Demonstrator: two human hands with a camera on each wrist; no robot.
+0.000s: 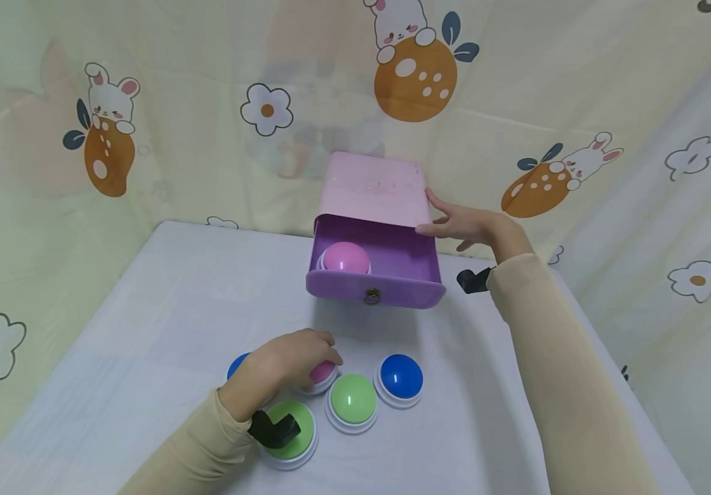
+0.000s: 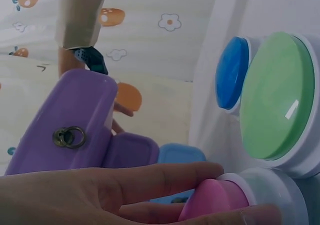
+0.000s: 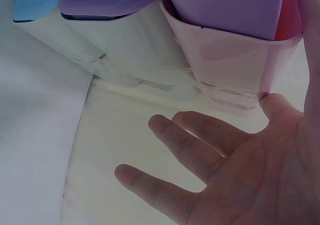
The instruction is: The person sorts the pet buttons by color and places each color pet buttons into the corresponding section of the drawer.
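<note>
My left hand (image 1: 296,354) grips a pink domed push button (image 2: 215,200) with a white base, its fingers and thumb on opposite sides. The hand hides part of this button. Behind it stands a drawer unit whose pink top casing (image 1: 374,189) holds a pulled-out purple drawer (image 1: 408,292) with a ring handle. Inside, on the left, sits another pink push button (image 1: 346,258). My right hand (image 1: 476,227) touches the casing's right side, its fingers spread and extended in the right wrist view.
Around the left hand are a front green button (image 1: 290,430), a middle green button (image 1: 353,400), a right blue button (image 1: 401,377) and a partly hidden blue button (image 1: 236,364). Lower purple (image 2: 132,151) and blue drawers (image 2: 180,154) lie beneath the open one. A patterned curtain (image 1: 207,151) hangs behind.
</note>
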